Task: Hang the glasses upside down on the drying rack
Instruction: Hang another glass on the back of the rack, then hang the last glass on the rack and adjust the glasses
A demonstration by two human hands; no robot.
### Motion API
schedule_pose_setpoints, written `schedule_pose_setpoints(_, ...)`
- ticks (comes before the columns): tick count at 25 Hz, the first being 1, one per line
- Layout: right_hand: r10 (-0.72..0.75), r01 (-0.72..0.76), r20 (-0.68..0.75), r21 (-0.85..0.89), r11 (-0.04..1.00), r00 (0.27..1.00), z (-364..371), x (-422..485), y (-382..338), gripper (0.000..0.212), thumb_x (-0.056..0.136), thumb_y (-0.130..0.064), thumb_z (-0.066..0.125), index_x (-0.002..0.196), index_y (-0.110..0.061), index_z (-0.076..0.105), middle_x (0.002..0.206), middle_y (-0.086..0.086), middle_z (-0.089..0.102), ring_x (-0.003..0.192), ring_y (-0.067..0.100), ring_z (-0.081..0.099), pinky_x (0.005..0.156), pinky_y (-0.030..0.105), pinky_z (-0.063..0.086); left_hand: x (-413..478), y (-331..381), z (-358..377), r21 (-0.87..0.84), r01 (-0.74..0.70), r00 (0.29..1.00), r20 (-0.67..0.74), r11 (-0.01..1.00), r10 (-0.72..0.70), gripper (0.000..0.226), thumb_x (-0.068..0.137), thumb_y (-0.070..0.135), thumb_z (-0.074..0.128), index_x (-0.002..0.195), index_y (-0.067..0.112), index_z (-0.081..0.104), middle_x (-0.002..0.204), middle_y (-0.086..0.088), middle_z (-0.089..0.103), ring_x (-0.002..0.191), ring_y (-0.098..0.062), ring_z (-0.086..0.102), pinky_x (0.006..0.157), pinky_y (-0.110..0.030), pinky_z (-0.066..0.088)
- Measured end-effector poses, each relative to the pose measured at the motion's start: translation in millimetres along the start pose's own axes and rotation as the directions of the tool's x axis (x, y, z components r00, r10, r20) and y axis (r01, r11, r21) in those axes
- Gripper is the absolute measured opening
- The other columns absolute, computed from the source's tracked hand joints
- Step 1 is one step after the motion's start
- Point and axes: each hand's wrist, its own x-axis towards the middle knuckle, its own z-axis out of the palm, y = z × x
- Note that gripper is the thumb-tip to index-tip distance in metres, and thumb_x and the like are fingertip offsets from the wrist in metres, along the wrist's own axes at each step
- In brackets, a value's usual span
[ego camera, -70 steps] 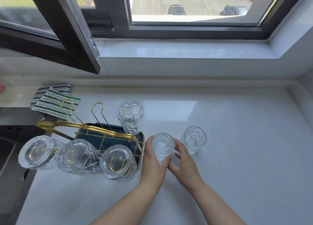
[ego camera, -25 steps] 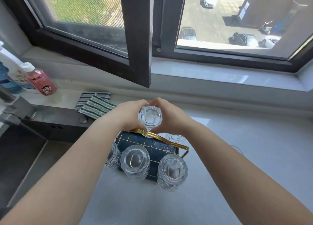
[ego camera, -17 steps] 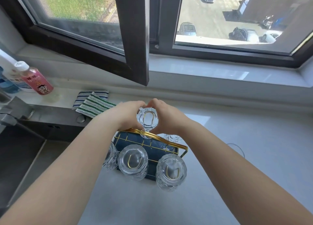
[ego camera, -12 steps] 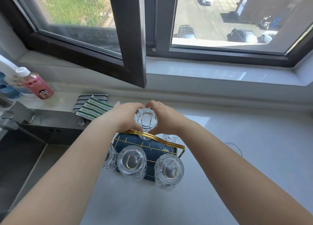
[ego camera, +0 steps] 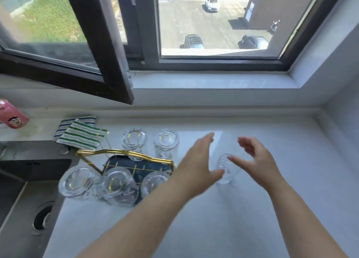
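A gold wire drying rack [ego camera: 124, 153] with a dark blue tray stands on the white counter. Several clear glasses hang upside down on its hooks: three along the near side [ego camera: 118, 186] and two along the far side [ego camera: 166, 141]. One more clear glass [ego camera: 224, 170] stands upright on the counter to the right of the rack. My left hand [ego camera: 196, 166] and my right hand [ego camera: 254, 156] are open on either side of that glass, fingers spread, neither gripping it.
Folded striped cloths [ego camera: 79, 133] lie behind the rack. A dark sink [ego camera: 25, 199] with a drain is at the left, a pink bottle [ego camera: 11, 116] on the ledge. An open window sash [ego camera: 101, 50] juts over the counter's back.
Both hands have let go of the glass they held over the rack; it now hangs on the far side. The hands have moved right to the upright glass.
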Motion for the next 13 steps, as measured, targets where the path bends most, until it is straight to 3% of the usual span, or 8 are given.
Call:
schedule_pose_setpoints(2,0.114,-0.114,-0.03,0.019,0.993,0.993,-11.2,-20.3,43.2,0.065,0.061,-0.01,0.084,0.117,-0.013,0.052,0.118,0.007,0.057,0.113,0.021,0.054,0.102,0.033,0.039,7.5,-7.0,47.8,-0.037,0.111,0.991,0.085,0.993,-0.108,0.089,0.076,0.022,0.068,0.142,0.017,0.009,0.149,-0.002,0.023,0.134,-0.013,0.023,0.101,-0.014,0.017)
schedule_pose_setpoints(6,0.196,-0.197,0.106,0.005,0.98,0.975,6.7,-33.8,92.8,0.084,0.061,-0.015,0.085,0.131,-0.012,0.04,0.132,0.004,0.046,0.12,0.014,0.045,0.102,0.023,0.03,27.8,-32.5,95.5,-0.028,0.316,0.945,0.101,0.948,-0.312,0.1,0.071,0.022,0.073,0.143,0.014,0.003,0.151,-0.008,0.015,0.137,-0.021,0.021,0.106,-0.026,0.021)
schedule_pose_setpoints(9,0.193,-0.209,0.181,0.074,0.975,0.964,22.8,-22.2,105.2,0.084,0.062,-0.022,0.083,0.132,-0.019,0.039,0.137,-0.002,0.045,0.122,0.01,0.044,0.105,0.026,0.035,42.6,-49.3,108.7,-0.026,0.326,0.944,0.068,0.945,-0.324,0.097,0.069,0.019,0.074,0.142,0.021,0.01,0.148,-0.005,0.025,0.133,-0.019,0.028,0.101,-0.022,0.024)
schedule_pose_setpoints(13,0.185,-0.238,0.224,0.241,0.941,0.957,41.8,-5.5,104.4,0.069,0.058,-0.028,0.076,0.118,-0.042,0.046,0.126,-0.014,0.054,0.112,0.001,0.055,0.092,0.035,0.051,53.9,-60.0,117.5,-0.027,0.287,0.956,0.074,0.958,-0.284,0.087,0.067,0.019,0.073,0.137,0.03,0.022,0.138,0.002,0.039,0.125,-0.015,0.038,0.096,-0.023,0.031)
